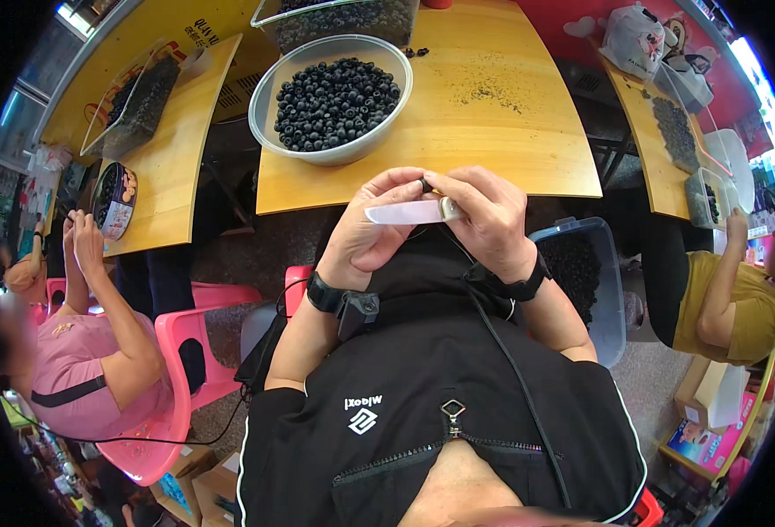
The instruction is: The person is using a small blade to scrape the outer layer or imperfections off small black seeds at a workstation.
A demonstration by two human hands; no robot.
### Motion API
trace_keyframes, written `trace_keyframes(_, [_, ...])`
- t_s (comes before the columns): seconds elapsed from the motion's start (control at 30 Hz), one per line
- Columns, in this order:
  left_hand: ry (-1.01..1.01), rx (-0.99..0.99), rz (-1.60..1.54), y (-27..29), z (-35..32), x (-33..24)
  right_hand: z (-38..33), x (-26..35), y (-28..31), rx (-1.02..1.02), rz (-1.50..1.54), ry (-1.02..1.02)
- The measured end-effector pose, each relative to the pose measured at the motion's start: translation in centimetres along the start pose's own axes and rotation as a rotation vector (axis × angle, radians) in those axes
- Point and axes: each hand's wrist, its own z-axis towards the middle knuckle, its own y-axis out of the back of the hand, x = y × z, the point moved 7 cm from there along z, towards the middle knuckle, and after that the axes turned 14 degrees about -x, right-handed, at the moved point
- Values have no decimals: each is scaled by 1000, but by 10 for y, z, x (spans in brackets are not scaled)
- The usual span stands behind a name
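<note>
In front of my chest, both hands meet just off the near edge of the wooden table (528,140). My right hand (493,220) is closed round the short handle of a knife (405,212), whose pale, broad blade points left across my left palm. Between the fingertips of my left hand (365,228) a small black round piece (425,185) is pinched; the right fingers touch it too and partly hide it. Beyond my hands stands a translucent bowl (269,136) heaped with black round pieces (335,101), several with a pale-rimmed hollow.
Behind the bowl is a clear tub (264,19) of similar pieces. Dark crumbs (493,88) lie scattered on the table. A plastic bin (611,329) with dark contents sits low by my right elbow. People work at side tables, one on a pink chair (194,351) at left.
</note>
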Motion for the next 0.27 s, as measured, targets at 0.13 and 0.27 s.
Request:
trace_keyframes(0.13, [78,19,-32,-4,-1,6,-3,-2,2,-9,9,11])
trace_keyframes(0.27, [111,76,-114,0,5,13,-3,-1,3,-4,1,45])
